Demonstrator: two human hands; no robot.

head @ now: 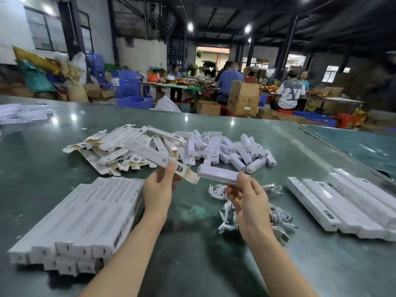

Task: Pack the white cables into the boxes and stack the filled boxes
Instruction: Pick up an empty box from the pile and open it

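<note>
My left hand (159, 185) grips a long white open box (154, 155) near its open flap end, held tilted above the table. My right hand (246, 195) pinches a short white bar-shaped unit (217, 174), its left end close to the box's open end. Loose white cables (276, 217) lie in a tangle on the table under and right of my right hand. A stack of filled boxes (85, 219) lies at the lower left. Another row of closed boxes (342, 202) lies at the right.
A heap of empty flat boxes (115, 146) and a heap of small white units (231, 148) lie at mid table. More white boxes (23, 113) sit far left. The green table (192, 254) ends at a gap on the right. People work at tables beyond.
</note>
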